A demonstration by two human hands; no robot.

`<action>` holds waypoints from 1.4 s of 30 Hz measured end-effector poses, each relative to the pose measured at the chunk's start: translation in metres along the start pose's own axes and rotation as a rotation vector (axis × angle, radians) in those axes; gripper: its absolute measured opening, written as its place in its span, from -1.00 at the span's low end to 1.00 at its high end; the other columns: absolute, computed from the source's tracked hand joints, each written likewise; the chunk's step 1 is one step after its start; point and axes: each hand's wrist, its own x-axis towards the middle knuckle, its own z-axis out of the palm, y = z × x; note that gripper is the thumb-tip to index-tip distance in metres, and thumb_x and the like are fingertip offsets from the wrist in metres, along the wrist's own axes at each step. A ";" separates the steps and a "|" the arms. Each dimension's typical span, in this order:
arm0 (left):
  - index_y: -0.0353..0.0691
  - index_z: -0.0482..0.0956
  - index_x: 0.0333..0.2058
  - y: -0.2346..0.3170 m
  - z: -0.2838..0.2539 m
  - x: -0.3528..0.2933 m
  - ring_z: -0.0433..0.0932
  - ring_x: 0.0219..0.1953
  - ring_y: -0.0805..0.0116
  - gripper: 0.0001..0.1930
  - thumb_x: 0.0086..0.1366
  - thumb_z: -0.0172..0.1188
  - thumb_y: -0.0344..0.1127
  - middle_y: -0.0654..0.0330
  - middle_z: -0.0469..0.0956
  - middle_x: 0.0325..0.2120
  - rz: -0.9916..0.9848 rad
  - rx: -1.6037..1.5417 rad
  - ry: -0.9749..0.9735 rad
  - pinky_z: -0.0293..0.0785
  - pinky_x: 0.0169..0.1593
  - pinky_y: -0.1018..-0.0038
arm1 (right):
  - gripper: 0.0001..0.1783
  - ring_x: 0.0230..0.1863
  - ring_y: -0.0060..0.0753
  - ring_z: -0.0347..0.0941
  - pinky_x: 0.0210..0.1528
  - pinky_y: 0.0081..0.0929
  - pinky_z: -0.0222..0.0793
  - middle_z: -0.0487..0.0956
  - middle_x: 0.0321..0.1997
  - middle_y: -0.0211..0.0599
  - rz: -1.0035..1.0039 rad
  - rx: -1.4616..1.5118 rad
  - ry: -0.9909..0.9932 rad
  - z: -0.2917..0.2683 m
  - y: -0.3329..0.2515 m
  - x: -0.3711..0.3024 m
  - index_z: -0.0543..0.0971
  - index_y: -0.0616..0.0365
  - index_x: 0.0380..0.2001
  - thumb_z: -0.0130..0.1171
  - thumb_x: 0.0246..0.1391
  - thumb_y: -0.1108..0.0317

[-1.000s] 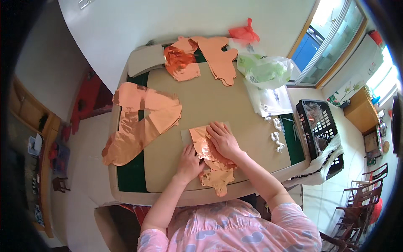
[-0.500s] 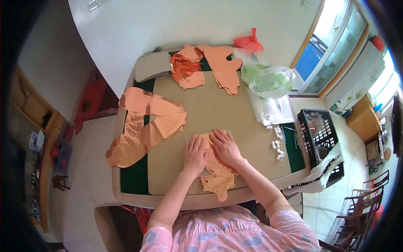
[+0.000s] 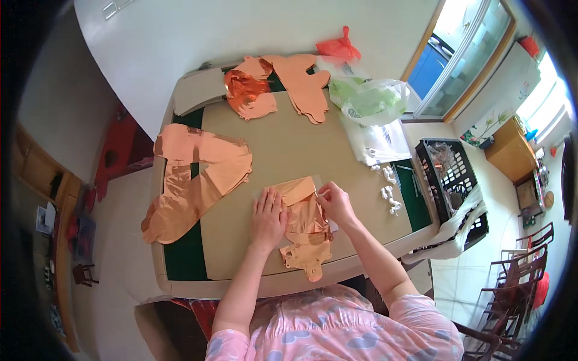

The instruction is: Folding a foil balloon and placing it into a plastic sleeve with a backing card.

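A partly folded rose-gold foil balloon [image 3: 304, 218] lies flat near the table's front edge, its uneven tabbed end toward me. My left hand [image 3: 269, 218] rests flat along the left side of the folded part, fingers stretched out. At the upper right corner of the fold, my right hand [image 3: 337, 204] has its fingers curled in a pinch on the foil's edge. A thin pale sheet or card peeks out from under the foil beside my right hand; what it is I cannot tell.
Flat rose-gold foil balloons lie at the left [image 3: 195, 180], back left [image 3: 250, 90] and back centre [image 3: 304, 87]. A green-and-white plastic bag [image 3: 373, 102] sits on clear packaging [image 3: 385, 144]. White twisted pieces [image 3: 390, 192] lie at right, beside a black crate [image 3: 448, 174].
My right hand has lifted off the folded foil and moved to its right edge, its fingers now pinched. More of the fold shows. The left hand stays flat at the left side.
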 end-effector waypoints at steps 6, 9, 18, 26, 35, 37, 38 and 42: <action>-0.24 0.27 0.22 -0.003 0.004 0.000 0.07 0.37 0.10 -0.49 0.38 -0.10 -0.14 0.04 0.18 0.29 -0.002 0.004 -0.005 0.00 0.35 0.06 | -0.76 -0.57 -0.52 0.49 -0.52 -0.50 0.42 0.60 -0.53 -0.24 0.145 0.034 -0.138 -0.010 -0.010 0.005 0.45 0.21 -0.25 0.24 0.05 0.40; -0.24 0.25 0.23 -0.003 0.002 0.000 0.05 0.37 0.09 -0.49 0.38 -0.11 -0.14 0.03 0.16 0.30 -0.010 -0.002 -0.027 -0.03 0.36 0.05 | -0.76 -0.55 -0.51 0.51 -0.52 -0.47 0.43 0.60 -0.52 -0.23 0.191 0.092 -0.212 -0.005 -0.003 0.008 0.44 0.22 -0.24 0.23 0.05 0.41; -0.24 0.23 0.25 -0.002 0.001 0.000 0.02 0.38 0.09 -0.50 0.40 -0.15 -0.15 0.04 0.13 0.32 -0.030 -0.024 -0.048 -0.08 0.37 0.05 | -0.81 -0.63 -0.47 0.52 -0.59 -0.47 0.42 0.59 -0.56 -0.21 0.070 -0.125 -0.251 -0.010 0.003 -0.007 0.44 0.24 -0.30 0.21 0.06 0.41; -0.23 0.23 0.25 0.001 -0.002 0.002 0.05 0.38 0.09 -0.50 0.41 -0.17 -0.15 0.05 0.14 0.31 -0.031 -0.025 -0.047 -0.06 0.36 0.03 | -0.79 -0.63 -0.45 0.53 -0.55 -0.46 0.43 0.60 -0.61 -0.26 0.072 -0.269 -0.309 -0.024 -0.008 -0.041 0.46 0.25 -0.35 0.25 0.04 0.36; -0.24 0.28 0.22 0.001 -0.006 0.002 0.08 0.36 0.05 -0.49 0.38 -0.11 -0.11 0.01 0.18 0.29 0.003 -0.016 0.004 -0.04 0.35 0.02 | -0.84 -0.55 -0.32 0.57 -0.45 -0.37 0.45 0.59 -0.62 -0.28 0.112 -0.229 -0.397 -0.039 0.005 -0.073 0.56 0.16 -0.41 0.23 0.04 0.29; -0.25 0.28 0.22 0.001 -0.006 0.000 0.08 0.36 0.05 -0.46 0.35 -0.07 -0.07 0.00 0.20 0.28 0.007 -0.025 -0.002 -0.05 0.36 0.02 | -0.84 -0.57 -0.35 0.55 -0.47 -0.38 0.43 0.58 -0.63 -0.27 -0.055 -0.348 -0.526 -0.047 0.008 -0.073 0.58 0.17 -0.40 0.22 0.05 0.29; -0.25 0.28 0.22 0.000 -0.006 0.000 0.08 0.36 0.05 -0.46 0.35 -0.07 -0.07 0.00 0.20 0.28 0.007 -0.022 0.001 -0.05 0.36 0.02 | -0.84 -0.57 -0.35 0.55 -0.47 -0.38 0.43 0.58 -0.63 -0.27 -0.059 -0.348 -0.525 -0.048 0.007 -0.069 0.58 0.17 -0.40 0.22 0.05 0.29; -0.25 0.30 0.21 0.001 -0.006 0.000 0.10 0.36 0.08 -0.42 0.33 -0.02 -0.02 0.02 0.18 0.29 0.017 0.038 0.011 0.02 0.34 0.07 | -0.79 -0.55 -0.29 0.54 -0.42 -0.38 0.44 0.58 -0.60 -0.19 0.060 -0.136 -0.245 -0.042 -0.001 -0.042 0.55 0.22 -0.33 0.24 0.04 0.30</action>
